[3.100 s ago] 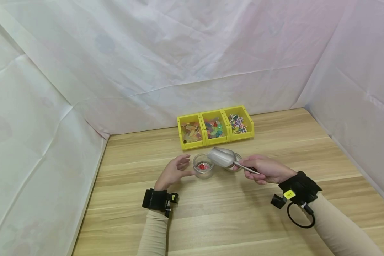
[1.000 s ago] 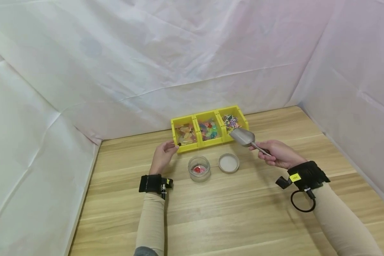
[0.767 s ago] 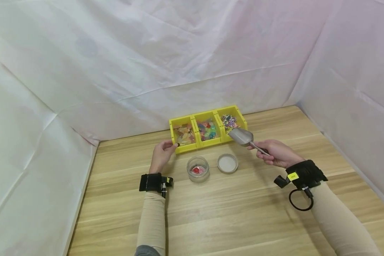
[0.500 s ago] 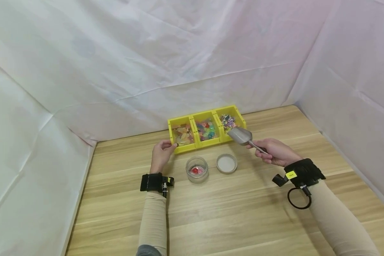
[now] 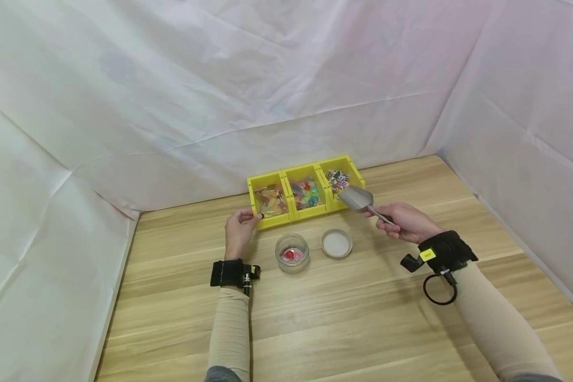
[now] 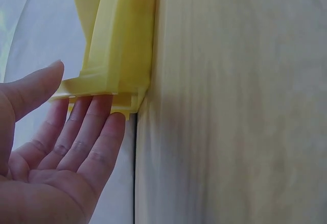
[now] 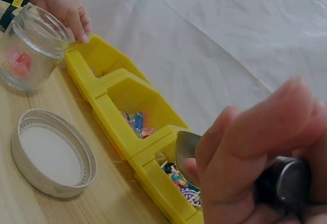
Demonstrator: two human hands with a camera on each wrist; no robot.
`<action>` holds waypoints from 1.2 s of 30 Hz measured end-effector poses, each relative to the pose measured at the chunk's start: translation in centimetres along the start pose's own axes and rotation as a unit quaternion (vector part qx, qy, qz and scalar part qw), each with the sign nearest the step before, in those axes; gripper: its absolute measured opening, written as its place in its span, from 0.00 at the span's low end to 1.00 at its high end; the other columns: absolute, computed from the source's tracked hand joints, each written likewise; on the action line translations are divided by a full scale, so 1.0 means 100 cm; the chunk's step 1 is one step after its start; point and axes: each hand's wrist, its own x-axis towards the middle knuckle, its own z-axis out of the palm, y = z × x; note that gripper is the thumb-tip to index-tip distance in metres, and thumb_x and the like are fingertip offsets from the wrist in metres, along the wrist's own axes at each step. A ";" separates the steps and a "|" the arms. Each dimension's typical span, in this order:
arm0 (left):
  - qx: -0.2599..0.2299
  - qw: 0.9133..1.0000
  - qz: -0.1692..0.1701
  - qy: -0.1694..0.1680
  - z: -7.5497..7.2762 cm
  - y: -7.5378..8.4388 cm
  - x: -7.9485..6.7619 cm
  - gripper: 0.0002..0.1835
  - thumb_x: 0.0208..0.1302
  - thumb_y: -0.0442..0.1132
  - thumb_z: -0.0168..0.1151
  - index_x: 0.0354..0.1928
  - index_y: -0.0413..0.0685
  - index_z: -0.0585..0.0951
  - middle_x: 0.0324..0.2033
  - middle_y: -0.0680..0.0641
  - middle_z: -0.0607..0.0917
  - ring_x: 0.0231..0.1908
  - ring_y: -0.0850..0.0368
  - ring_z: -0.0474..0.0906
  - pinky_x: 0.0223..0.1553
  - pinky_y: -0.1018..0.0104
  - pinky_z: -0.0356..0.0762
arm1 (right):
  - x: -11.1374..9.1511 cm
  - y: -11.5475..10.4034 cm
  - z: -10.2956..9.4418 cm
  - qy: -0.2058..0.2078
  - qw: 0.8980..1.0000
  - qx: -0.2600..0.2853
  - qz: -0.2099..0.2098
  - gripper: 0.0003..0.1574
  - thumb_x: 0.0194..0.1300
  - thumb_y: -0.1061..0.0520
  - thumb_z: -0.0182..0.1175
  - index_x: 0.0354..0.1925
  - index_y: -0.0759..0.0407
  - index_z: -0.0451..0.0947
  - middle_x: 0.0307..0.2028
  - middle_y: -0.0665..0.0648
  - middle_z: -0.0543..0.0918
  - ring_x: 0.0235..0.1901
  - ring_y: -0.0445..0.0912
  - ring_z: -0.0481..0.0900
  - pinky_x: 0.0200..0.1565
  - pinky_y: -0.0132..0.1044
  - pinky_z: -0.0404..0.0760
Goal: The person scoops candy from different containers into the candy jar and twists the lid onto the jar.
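My right hand point(image 5: 403, 222) grips the handle of a metal scoop point(image 5: 355, 197). The scoop's tip overlaps the front of the right compartment in a row of yellow bins point(image 5: 310, 213), where small swirl-patterned candies with white sticks point(image 5: 337, 179) lie. At the row's left end, my left hand point(image 5: 239, 231) pinches the front corner, thumb at the rim and fingers against the side point(image 6: 82, 132). A glass jar point(image 5: 292, 265) stands open in front of the bins, with a few red and pink candies point(image 7: 20, 65) on its bottom.
A round lid point(image 5: 336, 244) lies inner side up, right of the jar. Clear-wrapped candies fill the left compartment point(image 5: 273, 200) and colourful ones the middle point(image 5: 307, 194). White cloth point(image 5: 196, 116) hangs close behind the bins and along both sides of the wooden table point(image 5: 315, 329).
The scoop has gone from above the jar and lid to the right compartment. My left hand has left the jar's side and taken hold of the bins' left corner.
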 end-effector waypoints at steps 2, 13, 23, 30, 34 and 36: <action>0.002 1.000 0.003 0.003 0.000 0.000 0.000 0.15 0.62 0.43 0.70 0.47 0.41 0.82 0.44 0.40 0.86 0.48 0.48 0.81 0.48 0.57 0.81 | 0.002 -0.001 0.000 0.003 1.000 0.000 0.002 0.26 0.82 0.53 0.35 0.62 0.74 0.60 0.20 0.48 0.72 0.12 0.33 0.61 0.15 0.22 0.66; -0.001 1.000 0.012 0.011 0.002 0.000 0.000 0.14 0.62 0.40 0.70 0.47 0.41 0.82 0.44 0.41 0.86 0.47 0.48 0.82 0.48 0.58 0.81 | 0.011 -0.007 -0.001 0.013 1.000 0.011 0.015 0.23 0.82 0.53 0.35 0.58 0.71 0.62 0.20 0.47 0.71 0.12 0.32 0.60 0.14 0.22 0.65; 0.009 1.000 0.012 0.013 0.004 -0.001 0.001 0.14 0.61 0.42 0.71 0.45 0.43 0.83 0.43 0.42 0.86 0.47 0.49 0.82 0.48 0.57 0.82 | 0.020 -0.015 -0.001 0.029 0.999 0.025 0.034 0.21 0.81 0.54 0.35 0.56 0.70 0.64 0.20 0.48 0.72 0.12 0.32 0.60 0.14 0.22 0.66; 0.011 1.000 0.016 0.020 0.004 0.000 0.001 0.13 0.62 0.41 0.70 0.45 0.42 0.83 0.43 0.41 0.86 0.46 0.48 0.82 0.47 0.57 0.81 | 0.026 -0.023 0.000 0.038 0.997 0.030 0.055 0.21 0.81 0.53 0.35 0.54 0.70 0.64 0.21 0.48 0.73 0.13 0.31 0.62 0.16 0.21 0.70; 0.014 1.000 0.014 0.023 0.004 0.000 0.000 0.13 0.62 0.40 0.70 0.45 0.42 0.83 0.42 0.41 0.86 0.45 0.48 0.82 0.47 0.57 0.81 | 0.031 -0.028 0.001 0.032 0.997 0.029 0.069 0.21 0.81 0.54 0.35 0.54 0.71 0.63 0.21 0.48 0.73 0.13 0.30 0.63 0.18 0.20 0.74; 0.015 1.000 0.011 0.023 0.004 -0.001 0.000 0.13 0.62 0.40 0.70 0.45 0.42 0.83 0.42 0.41 0.86 0.45 0.48 0.82 0.46 0.58 0.80 | 0.033 -0.030 0.000 0.026 0.997 0.025 0.073 0.20 0.81 0.55 0.33 0.53 0.71 0.62 0.22 0.48 0.73 0.14 0.30 0.64 0.19 0.20 0.75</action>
